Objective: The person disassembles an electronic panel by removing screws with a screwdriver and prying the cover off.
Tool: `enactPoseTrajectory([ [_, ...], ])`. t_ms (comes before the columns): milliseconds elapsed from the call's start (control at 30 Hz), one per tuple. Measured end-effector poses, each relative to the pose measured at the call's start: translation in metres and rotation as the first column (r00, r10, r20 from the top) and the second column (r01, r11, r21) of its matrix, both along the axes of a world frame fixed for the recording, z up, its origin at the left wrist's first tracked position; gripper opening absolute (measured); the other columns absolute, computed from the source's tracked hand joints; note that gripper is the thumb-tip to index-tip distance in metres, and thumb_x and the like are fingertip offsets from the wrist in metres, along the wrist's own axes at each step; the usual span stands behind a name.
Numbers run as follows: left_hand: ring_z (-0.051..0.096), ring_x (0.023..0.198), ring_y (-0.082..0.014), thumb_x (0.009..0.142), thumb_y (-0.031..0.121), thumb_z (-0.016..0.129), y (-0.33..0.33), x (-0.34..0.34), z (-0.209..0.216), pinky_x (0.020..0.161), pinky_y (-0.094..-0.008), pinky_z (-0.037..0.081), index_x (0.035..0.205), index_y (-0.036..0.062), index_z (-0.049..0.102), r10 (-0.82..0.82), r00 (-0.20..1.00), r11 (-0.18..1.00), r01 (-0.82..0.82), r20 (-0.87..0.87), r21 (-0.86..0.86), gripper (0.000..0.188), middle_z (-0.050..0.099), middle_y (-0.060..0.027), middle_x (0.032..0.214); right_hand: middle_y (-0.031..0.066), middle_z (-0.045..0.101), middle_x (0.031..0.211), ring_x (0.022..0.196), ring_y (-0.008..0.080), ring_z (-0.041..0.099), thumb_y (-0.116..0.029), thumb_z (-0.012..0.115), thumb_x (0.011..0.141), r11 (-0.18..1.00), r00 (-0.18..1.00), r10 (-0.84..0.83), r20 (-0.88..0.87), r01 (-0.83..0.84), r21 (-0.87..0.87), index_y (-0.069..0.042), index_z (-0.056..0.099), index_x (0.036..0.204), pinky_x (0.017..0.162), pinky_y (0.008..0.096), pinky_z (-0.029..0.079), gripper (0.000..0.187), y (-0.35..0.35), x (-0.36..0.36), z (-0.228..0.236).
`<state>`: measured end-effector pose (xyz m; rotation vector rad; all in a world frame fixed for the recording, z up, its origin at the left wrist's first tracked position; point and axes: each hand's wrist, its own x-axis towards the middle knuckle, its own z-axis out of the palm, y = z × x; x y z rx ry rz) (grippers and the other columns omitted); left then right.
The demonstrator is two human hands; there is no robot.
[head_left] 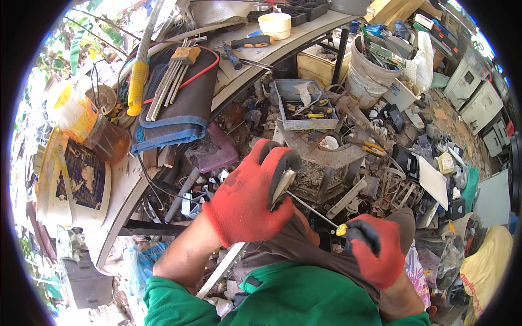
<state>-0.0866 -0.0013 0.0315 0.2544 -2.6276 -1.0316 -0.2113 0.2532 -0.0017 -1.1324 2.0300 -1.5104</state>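
A grey toolbox (330,123) with screwdrivers inside sits on the far side of a cluttered workspace, near a grimy bucket (363,87) crammed with scrap, while orange-handled pliers (374,148) lie farther right than the toolbox. A dirty metal frame (312,151) stands just beyond the gloved hands, and a white panel (433,183) leans among loose parts to the right. At left, a dark folded cloth (187,117) with blue edging lies on a long pale table (124,191) beneath a bundle of thin metal rods (166,89); a cream bowl (274,27) rests at the table's far end. Scrap covers much of the brown ground (443,133), with leaves showing at far left and pale metal cases lined up at far right (466,81). In the near middle, the left hand (247,193), in a red glove, grips a pale bar (220,270) that slants down toward the near left. The right hand (376,249), also gloved, is closed around a yellow-handled screwdriver (341,230), its shaft pointing left toward the bar; whether the tip touches it cannot be told.
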Motion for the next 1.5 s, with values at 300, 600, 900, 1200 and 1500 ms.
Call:
enactPoseTrajectory([
  [300, 0.066, 0.098, -0.0376, 0.075, 0.003, 0.069, -0.003, 0.012, 0.015, 0.085, -0.042, 0.055, 0.109, 0.0049, 0.063, 0.052, 0.998, 0.993, -0.049, 0.031, -0.106, 0.035, 0.061, -0.0148, 0.11, 0.013, 0.065, 0.091, 0.078, 0.0338, 0.065, -0.001, 0.081, 0.066, 0.998, 0.904, 0.021, -0.426, -0.043, -0.042, -0.003, 0.067, 0.099, 0.067, 0.0395, 0.054, 0.036, -0.014, 0.0, 0.012],
  [600, 0.071, 0.09, -0.0377, 0.083, 0.008, 0.073, 0.014, 0.013, 0.024, 0.075, -0.0441, 0.058, 0.108, 0.0104, 0.068, 0.096, 0.993, 0.91, -0.062, 0.064, -0.411, 0.026, 0.065, -0.0142, 0.115, 0.0151, 0.063, 0.098, 0.08, 0.0359, 0.066, 0.001, 0.082, 0.068, 0.996, 0.811, -0.08, -0.579, 0.042, -0.078, -0.005, 0.064, 0.105, 0.065, 0.0407, 0.056, 0.042, -0.016, -0.002, -0.001],
  [900, 0.071, 0.09, -0.0336, 0.081, 0.006, 0.068, 0.018, 0.012, 0.022, 0.072, -0.0436, 0.059, 0.117, 0.0097, 0.062, 0.125, 0.982, 0.746, 0.003, 0.144, -0.666, 0.037, 0.06, -0.0152, 0.129, 0.0024, 0.059, 0.093, 0.079, 0.0115, 0.06, 0.002, 0.071, 0.082, 0.971, 0.978, 0.008, 0.21, 0.042, -0.234, -0.002, 0.06, 0.118, 0.07, 0.0306, 0.054, 0.038, -0.002, -0.029, -0.063],
  [1200, 0.07, 0.087, -0.0317, 0.079, 0.004, 0.065, 0.017, -0.009, 0.03, 0.066, -0.0409, 0.059, 0.111, 0.0047, 0.056, 0.112, 0.966, 0.675, 0.097, 0.232, -0.731, 0.034, 0.056, -0.0154, 0.122, 0.0062, 0.066, 0.12, 0.101, 0.0141, 0.065, 0.0, 0.064, 0.093, 0.924, 0.601, 0.363, 0.712, -0.132, -0.359, -0.003, 0.048, 0.148, 0.089, 0.031, 0.054, 0.058, -0.104, -0.02, -0.128],
  [1500, 0.071, 0.093, -0.0279, 0.08, 0.011, 0.069, 0.033, 0.01, 0.03, 0.068, -0.0387, 0.062, 0.103, 0.0065, 0.06, 0.02, 0.99, 0.617, 0.097, 0.138, -0.781, 0.025, 0.061, -0.0161, 0.122, 0.0036, 0.065, 0.118, 0.1, 0.0102, 0.059, -0.005, 0.067, 0.095, 0.907, 0.688, 0.407, 0.601, -0.225, -0.356, -0.001, 0.045, 0.151, 0.088, 0.0294, 0.051, 0.06, -0.127, -0.011, -0.151],
])
